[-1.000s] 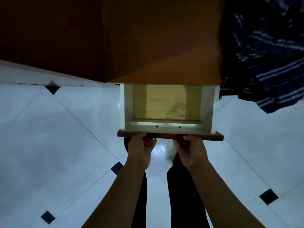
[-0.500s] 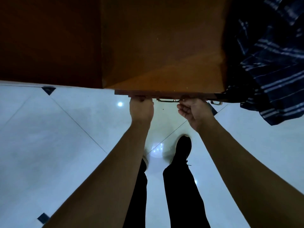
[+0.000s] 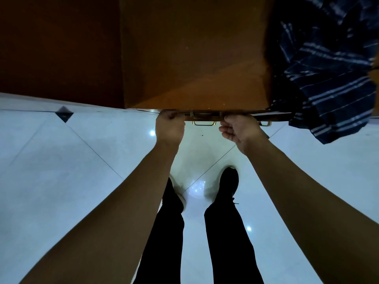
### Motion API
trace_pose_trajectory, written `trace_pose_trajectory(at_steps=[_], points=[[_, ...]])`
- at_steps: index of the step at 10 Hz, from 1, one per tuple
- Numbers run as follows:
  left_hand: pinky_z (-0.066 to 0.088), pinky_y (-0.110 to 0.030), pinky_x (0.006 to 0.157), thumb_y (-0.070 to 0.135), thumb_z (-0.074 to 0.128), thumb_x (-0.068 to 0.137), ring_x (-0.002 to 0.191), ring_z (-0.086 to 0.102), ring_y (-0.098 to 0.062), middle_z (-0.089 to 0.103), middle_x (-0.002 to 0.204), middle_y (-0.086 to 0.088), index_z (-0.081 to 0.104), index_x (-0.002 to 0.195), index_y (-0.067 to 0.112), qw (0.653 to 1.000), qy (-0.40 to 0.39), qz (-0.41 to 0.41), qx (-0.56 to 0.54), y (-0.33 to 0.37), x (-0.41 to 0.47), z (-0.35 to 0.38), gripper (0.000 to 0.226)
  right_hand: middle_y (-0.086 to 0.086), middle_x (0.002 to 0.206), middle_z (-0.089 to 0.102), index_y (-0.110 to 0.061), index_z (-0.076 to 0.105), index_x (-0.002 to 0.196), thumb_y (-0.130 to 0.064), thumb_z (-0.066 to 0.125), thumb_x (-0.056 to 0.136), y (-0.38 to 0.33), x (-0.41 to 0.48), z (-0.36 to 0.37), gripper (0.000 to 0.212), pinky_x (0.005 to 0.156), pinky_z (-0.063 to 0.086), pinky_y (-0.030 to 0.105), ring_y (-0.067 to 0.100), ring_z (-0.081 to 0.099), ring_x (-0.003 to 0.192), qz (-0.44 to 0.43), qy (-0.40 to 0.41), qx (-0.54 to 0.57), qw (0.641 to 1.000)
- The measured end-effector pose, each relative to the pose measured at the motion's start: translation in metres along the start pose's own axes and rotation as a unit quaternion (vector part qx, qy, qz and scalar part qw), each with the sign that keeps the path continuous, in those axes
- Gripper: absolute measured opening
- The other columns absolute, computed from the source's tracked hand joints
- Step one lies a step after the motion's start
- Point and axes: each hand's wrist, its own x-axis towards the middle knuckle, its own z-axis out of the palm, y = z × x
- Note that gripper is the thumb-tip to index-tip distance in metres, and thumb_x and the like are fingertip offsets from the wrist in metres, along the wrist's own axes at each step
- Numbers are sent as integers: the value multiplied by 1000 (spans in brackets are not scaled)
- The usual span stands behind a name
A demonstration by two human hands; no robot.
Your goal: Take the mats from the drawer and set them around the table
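While the drawer (image 3: 207,116) sits closed under the desk (image 3: 194,58) | left hand (image 3: 169,128) grip curled on its front | right hand (image 3: 239,130) grip likewise.

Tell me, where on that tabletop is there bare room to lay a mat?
The wooden tabletop is bare from its left edge across to the striped cloth, which covers the right end. The near edge is crowded: the left hand and right hand are at the drawer front.
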Motion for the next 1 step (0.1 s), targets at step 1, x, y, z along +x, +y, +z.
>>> trace_pose_trajectory(at_steps=[1], points=[[54,-34,84,14,60,93,87,64,-22,65,84,0,64,86,22,998,-15,12,55,10,-32,-7,11,5,79,67,-11,64,86,-8,56,93,-7,-37,-5,10,68,57,25,12,68,70,-25,-13,-62,998]])
